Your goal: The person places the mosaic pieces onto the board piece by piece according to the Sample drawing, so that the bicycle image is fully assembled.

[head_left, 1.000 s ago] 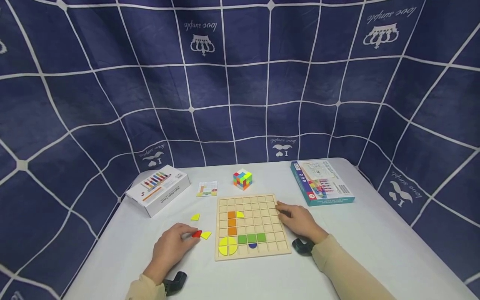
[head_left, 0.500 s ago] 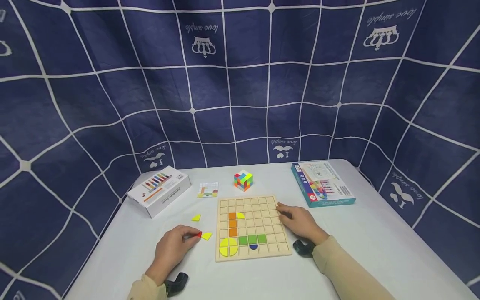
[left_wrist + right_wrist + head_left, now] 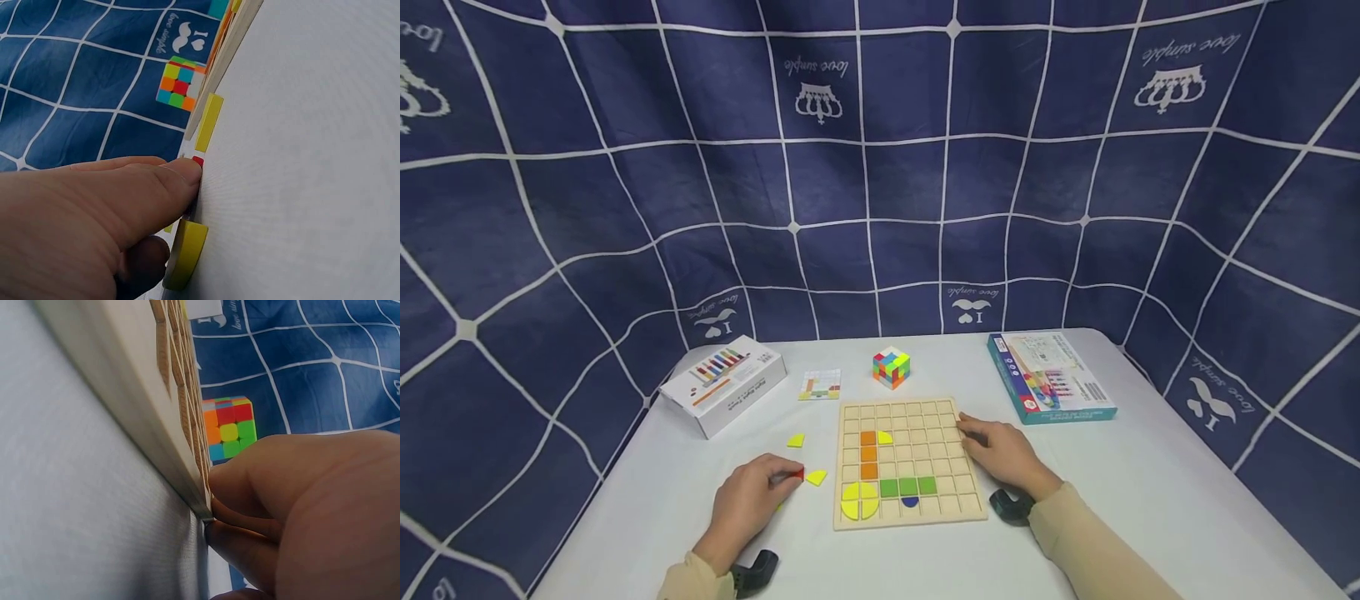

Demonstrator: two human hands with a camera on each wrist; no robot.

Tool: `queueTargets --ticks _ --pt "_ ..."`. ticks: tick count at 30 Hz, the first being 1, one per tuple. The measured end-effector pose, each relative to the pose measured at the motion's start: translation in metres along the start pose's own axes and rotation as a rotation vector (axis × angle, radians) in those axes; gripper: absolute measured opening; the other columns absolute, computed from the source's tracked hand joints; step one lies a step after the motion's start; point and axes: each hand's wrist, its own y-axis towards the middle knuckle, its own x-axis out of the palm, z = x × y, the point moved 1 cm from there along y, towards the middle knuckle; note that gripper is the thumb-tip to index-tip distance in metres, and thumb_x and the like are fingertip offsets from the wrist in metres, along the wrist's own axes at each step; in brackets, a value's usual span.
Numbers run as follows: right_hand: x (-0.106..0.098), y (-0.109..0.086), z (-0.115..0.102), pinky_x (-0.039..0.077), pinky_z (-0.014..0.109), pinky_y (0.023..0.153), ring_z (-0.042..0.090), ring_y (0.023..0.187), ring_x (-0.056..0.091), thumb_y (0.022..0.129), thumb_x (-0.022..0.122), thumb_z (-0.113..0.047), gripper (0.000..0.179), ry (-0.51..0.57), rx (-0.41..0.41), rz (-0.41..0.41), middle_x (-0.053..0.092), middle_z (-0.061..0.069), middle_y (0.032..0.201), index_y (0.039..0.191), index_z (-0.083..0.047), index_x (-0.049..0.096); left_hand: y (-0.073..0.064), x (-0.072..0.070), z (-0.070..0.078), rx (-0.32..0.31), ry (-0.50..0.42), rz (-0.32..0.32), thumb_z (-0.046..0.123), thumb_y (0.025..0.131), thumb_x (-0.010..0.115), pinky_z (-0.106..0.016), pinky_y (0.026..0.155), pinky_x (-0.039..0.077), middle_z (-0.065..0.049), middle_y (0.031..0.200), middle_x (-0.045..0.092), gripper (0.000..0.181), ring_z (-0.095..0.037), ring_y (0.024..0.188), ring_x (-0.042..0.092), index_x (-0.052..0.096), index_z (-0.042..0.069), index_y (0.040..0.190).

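My left hand (image 3: 747, 500) pinches a small red puzzle piece (image 3: 801, 475) between thumb and fingertips, low over the white table. Most of the piece is hidden by the fingers; only a red corner (image 3: 198, 160) shows in the left wrist view. A yellow quarter-circle piece (image 3: 816, 477) lies just right of the fingertips. Another yellow piece (image 3: 185, 256) sits below the thumb in the left wrist view. My right hand (image 3: 1006, 454) grips the right edge of the wooden grid board (image 3: 940, 454), which holds orange and green squares, yellow quarter circles and a blue half circle.
Behind the board are a colourful puzzle cube (image 3: 891, 368) and a pattern card (image 3: 820, 385). A white box (image 3: 724, 386) stands back left, a teal-edged flat box (image 3: 1051, 377) back right. One yellow quarter circle (image 3: 796, 440) lies beyond the left hand. A blue curtain (image 3: 880, 183) surrounds the table.
My left fingers have closed further over the red piece, so less of it shows. A bit of yellow now peeks out under that hand. The right hand and board stay put; the head view shifts slightly.
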Motion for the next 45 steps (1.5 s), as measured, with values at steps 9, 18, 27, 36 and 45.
queueTargets --ticks 9,18,27,36,45 --pt "0.000 0.001 0.001 0.039 0.056 0.114 0.033 0.139 0.053 0.098 0.067 -0.028 0.040 0.003 -0.008 0.011 0.058 -0.001 0.149 0.136 -0.015 0.068 0.000 -0.005 0.006 -0.033 -0.041 0.080 0.027 0.081 0.088 -0.031 0.066 0.048 0.005 0.106 0.077 0.020 -0.012 0.082 0.065 0.083 0.030 0.099" --pt "0.002 0.001 0.004 0.039 0.056 0.114 0.033 0.140 0.052 0.098 0.068 -0.029 0.040 0.015 0.003 0.006 0.058 0.000 0.149 0.136 -0.015 0.068 -0.011 0.006 0.068 0.039 -0.360 -0.025 0.025 0.081 0.089 -0.021 0.054 0.039 0.014 0.093 0.073 0.020 -0.009 0.061 0.051 0.082 0.032 0.098" --pt "0.002 -0.001 0.002 0.038 0.056 0.114 0.033 0.140 0.052 0.098 0.069 -0.027 0.039 0.029 0.010 0.017 0.058 0.000 0.149 0.135 -0.015 0.069 -0.001 0.033 0.140 0.237 -0.164 -0.123 0.028 0.083 0.085 -0.024 0.061 0.043 0.012 0.100 0.077 0.013 -0.006 0.081 0.064 0.084 0.027 0.096" --pt "0.004 0.000 0.000 0.039 0.056 0.114 0.031 0.140 0.053 0.098 0.068 -0.027 0.038 0.030 0.015 0.013 0.058 -0.001 0.149 0.135 -0.017 0.069 0.011 0.062 0.175 0.292 -0.045 -0.122 0.022 0.083 0.085 -0.025 0.052 0.039 0.016 0.082 0.074 0.007 0.000 0.066 0.056 0.084 0.025 0.089" --pt "0.004 0.000 0.003 0.040 0.055 0.113 0.031 0.139 0.054 0.098 0.069 -0.027 0.036 0.022 0.016 0.026 0.059 -0.002 0.148 0.133 -0.017 0.070 0.020 0.078 0.190 0.322 -0.005 -0.152 0.020 0.082 0.086 -0.026 0.052 0.040 0.015 0.073 0.069 0.005 -0.004 0.059 0.051 0.082 0.022 0.081"
